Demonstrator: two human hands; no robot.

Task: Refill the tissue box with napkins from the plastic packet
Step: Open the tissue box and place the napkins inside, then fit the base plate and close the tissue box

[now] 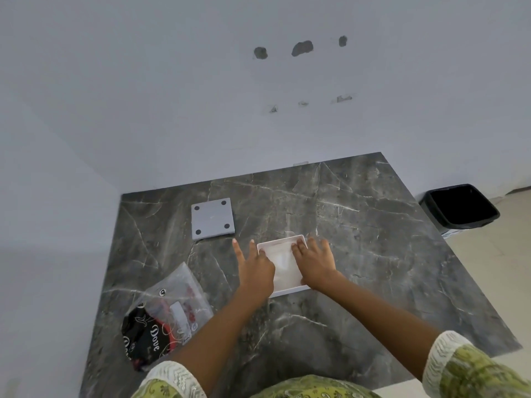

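One white box [283, 285] sits open-side up on the dark marble table [373, 254], roughly at its middle, with napkins [280, 261] lying inside it; they read as a single pale stack, though the glare makes it hard to tell how many there are. Two hands are at the box. The left hand [255, 268] lies flat at the box's left edge, fingers spread and pointing away from the person, gripping nothing; its fingertips extend past the rim onto the table. The right hand [314, 261] is also flat and unclenched, palm down over the right part of the box, its fingers pressing on the napkins near the far right corner, its thumb at the near right rim.

One grey square lid [212, 219] lies flat on the table beyond and to the left of the box, apart from it, showing four dark round pads, one near each corner. One plastic packet [169, 314] lies at the near left of the table, well apart from the box: clear and crumpled at its far end, with black and red printing at its near end.

One black bin [459, 209] stands on the floor past the table's right edge. The wall [172, 81] behind shows three dark holes in a row, with three smaller marks below them.
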